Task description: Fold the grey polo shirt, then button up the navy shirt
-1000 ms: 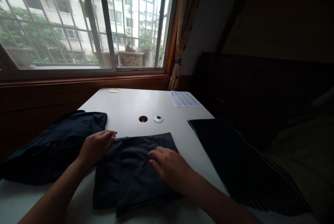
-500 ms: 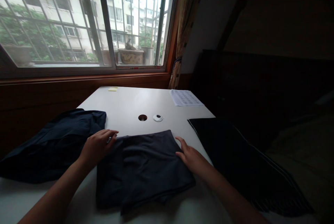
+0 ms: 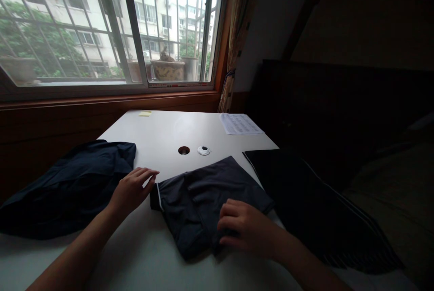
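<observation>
A folded dark grey garment (image 3: 206, 196) lies turned at an angle on the white table (image 3: 162, 137). My right hand (image 3: 244, 230) rests on its near right part with fingers curled into the cloth. My left hand (image 3: 134, 187) hovers just left of the garment's corner, fingers stretched out and apart, holding nothing.
A crumpled dark blue garment (image 3: 71, 187) lies at the left. A black striped cloth (image 3: 305, 196) covers the right side. A cable hole (image 3: 183, 150) and its white cap (image 3: 204, 150) sit mid-table, a printed sheet (image 3: 239, 123) and a yellow note (image 3: 144, 113) further back. A barred window runs behind.
The grey garment has been turned and slid to the right. My right hand moved from its right edge onto its near part. My left hand let go of the left corner.
</observation>
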Demonstrator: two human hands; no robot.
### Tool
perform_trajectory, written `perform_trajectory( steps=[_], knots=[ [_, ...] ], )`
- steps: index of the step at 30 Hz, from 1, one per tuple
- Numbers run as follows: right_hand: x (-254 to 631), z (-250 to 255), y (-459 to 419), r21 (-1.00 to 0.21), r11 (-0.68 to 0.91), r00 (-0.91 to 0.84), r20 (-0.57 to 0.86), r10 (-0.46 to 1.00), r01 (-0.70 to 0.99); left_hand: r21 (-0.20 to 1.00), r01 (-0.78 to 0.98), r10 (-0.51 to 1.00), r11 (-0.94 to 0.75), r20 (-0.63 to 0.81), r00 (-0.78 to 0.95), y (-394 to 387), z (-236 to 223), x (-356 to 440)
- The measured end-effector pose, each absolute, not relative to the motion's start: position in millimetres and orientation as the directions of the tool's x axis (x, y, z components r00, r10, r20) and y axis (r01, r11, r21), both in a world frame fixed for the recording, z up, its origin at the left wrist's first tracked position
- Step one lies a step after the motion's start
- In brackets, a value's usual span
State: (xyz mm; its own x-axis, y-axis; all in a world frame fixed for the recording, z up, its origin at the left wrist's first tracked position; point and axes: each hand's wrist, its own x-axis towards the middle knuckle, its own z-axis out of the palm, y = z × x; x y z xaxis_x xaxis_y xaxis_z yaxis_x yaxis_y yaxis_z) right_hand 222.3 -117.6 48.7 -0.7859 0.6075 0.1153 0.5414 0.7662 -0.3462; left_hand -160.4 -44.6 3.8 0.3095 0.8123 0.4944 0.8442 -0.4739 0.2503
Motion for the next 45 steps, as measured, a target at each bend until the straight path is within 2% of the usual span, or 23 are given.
perform_trajectory(
  steps=[4, 15, 23, 30, 37, 45],
  knots=[
    [220, 41, -130, -0.304, 0.778, -0.793, 0.101, 0.601, 0.550, 0.249, 0.830, 0.808, -0.500, 0.479, 0.343, -45, 3, -158],
    [215, 8, -139, -0.080, 0.844, -0.810, 0.249, 0.531, 0.530, 0.236, 0.822, 0.803, -0.519, 0.465, 0.373, -44, -1, -157],
    [210, 22, -149, -0.092, 0.863, -0.771, 0.411, 0.487, 0.496, 0.220, 0.826, 0.802, -0.519, 0.460, 0.381, -44, -1, -158],
    [210, 10, -151, -0.107, 0.869, -0.844, 0.210, 0.494, 0.482, 0.251, 0.813, 0.802, -0.525, 0.465, 0.374, -45, -2, -156],
    [216, 12, -150, -0.115, 0.876, -0.855, 0.192, 0.481, 0.468, 0.360, 0.760, 0.818, -0.541, 0.436, 0.375, -46, 13, -135],
    [212, 18, -155, 0.061, 0.852, -0.841, 0.207, 0.499, 0.520, 0.520, 0.688, 0.861, -0.507, 0.330, 0.386, -27, 17, -83]
  ],
)
